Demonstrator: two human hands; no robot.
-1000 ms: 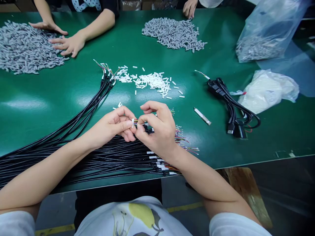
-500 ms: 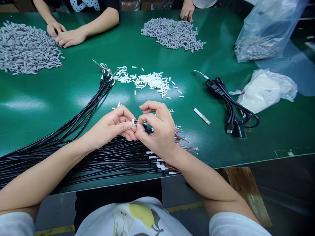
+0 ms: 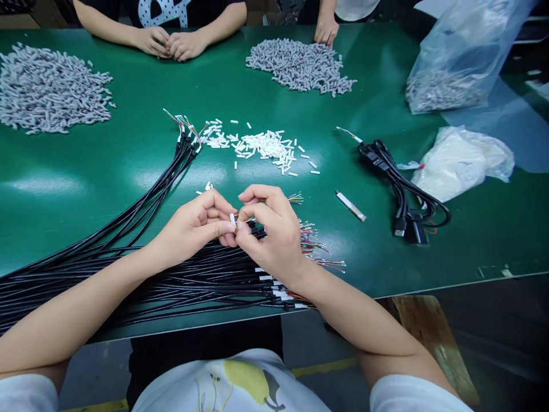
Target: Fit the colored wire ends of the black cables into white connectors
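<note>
Between thumb and fingers, my left hand pinches a small white connector. My right hand meets it from the right, its thumb and index finger closed on thin coloured wires at the connector; the fingers hide most of these wires. Below both hands lies a thick bundle of black cables, with bare coloured wire ends fanning out to the right. Beyond my hands is a scattered pile of white connectors. To its left, several cables end in coloured wires with white connectors.
Grey piles of small parts lie at far left and far centre. Co-workers' hands are across the green table. On the right are a slim white tool, a coiled black cable and plastic bags.
The white connector has tilted slightly between my fingers, while my hands stay nearly in place. Across the table, a co-worker's hands have moved away from the left grey pile.
</note>
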